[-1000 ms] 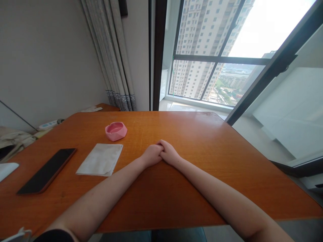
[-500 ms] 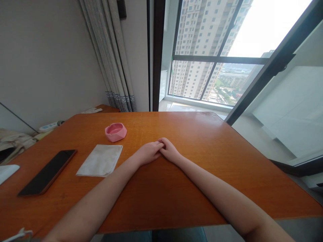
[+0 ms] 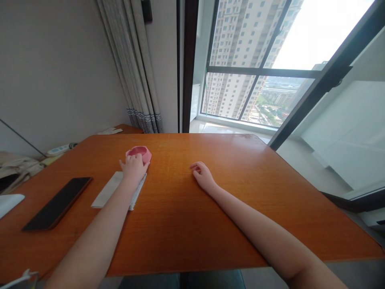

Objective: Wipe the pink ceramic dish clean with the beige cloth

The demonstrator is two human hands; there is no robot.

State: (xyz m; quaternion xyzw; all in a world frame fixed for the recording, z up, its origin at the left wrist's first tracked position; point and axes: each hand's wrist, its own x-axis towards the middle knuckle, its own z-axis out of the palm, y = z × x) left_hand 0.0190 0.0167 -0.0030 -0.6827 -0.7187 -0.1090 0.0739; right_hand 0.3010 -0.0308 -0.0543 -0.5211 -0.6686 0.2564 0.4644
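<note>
A pink, many-sided ashtray (image 3: 146,154) sits on the wooden table, towards its far left. Over its near rim reaches my left hand (image 3: 134,167), thumb and little finger spread apart; whether the fingertips touch the ashtray I cannot tell. Under my left wrist lies a folded whitish cloth (image 3: 108,189), partly covered by the forearm. My right hand (image 3: 203,176) rests on the tabletop near the middle, holding nothing, its fingers loosely bent and the thumb a little apart.
A dark phone (image 3: 57,204) lies flat on the left of the table (image 3: 192,233). Beyond it are a white power strip (image 3: 58,150) and crumpled fabric (image 3: 18,166). A white cable (image 3: 25,277) sticks up at the near left corner. Behind stand a curtain (image 3: 132,72) and a window.
My hands were clasped together at the table's middle. The left one has let go and moved left to the ashtray; the right one stays in about the same place.
</note>
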